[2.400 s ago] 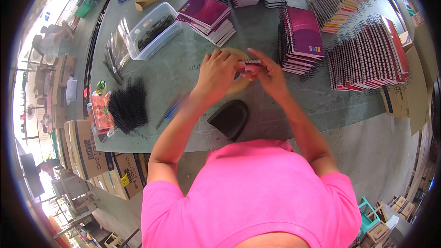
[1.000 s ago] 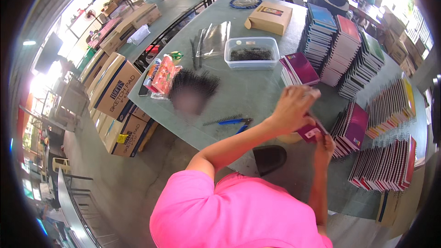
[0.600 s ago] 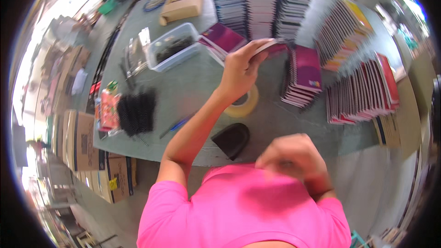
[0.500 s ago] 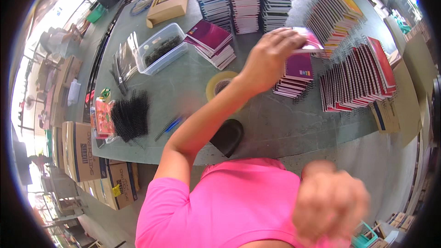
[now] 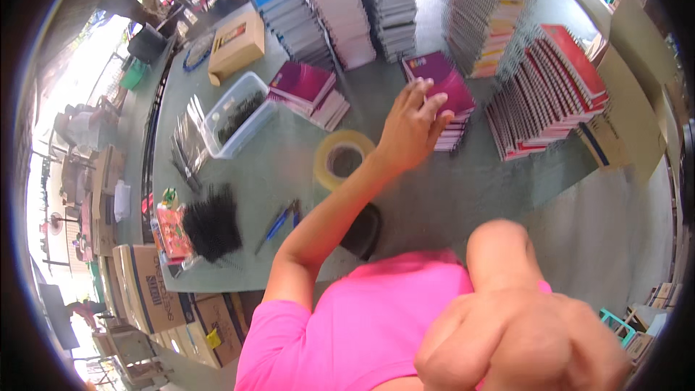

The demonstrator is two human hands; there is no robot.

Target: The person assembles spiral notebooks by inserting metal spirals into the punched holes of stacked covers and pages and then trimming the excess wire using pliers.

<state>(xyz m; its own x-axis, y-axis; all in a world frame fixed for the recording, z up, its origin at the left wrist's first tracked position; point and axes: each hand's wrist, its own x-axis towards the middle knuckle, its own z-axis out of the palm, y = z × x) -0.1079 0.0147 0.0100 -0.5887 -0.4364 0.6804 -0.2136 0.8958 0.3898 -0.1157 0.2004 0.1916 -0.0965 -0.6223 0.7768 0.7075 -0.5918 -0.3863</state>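
Observation:
Spread fingers of my left hand rest on the top of a stack of purple spiral notebooks, holding none of them up. A second stack of purple-covered notebooks, its binding edges not clear, sits to its left. My right hand is raised close to the camera at the lower right. It looks large and blurred, with its fingers bent and partly hidden, so I cannot make out anything in it. Under my left forearm lie a roll of clear tape and a dark rounded object, partly covered.
Tall notebook stacks line the far side. Red spiral notebooks lean in a row at right, near yellow-topped ones. At left are a clear tub of black coils, a black coil bundle, blue-handled pliers and cartons.
My left hand held a small purple notebook over the right-hand stack; now it rests on that stack, the notebook let go. My right hand looks nearer the camera. The view has shifted.

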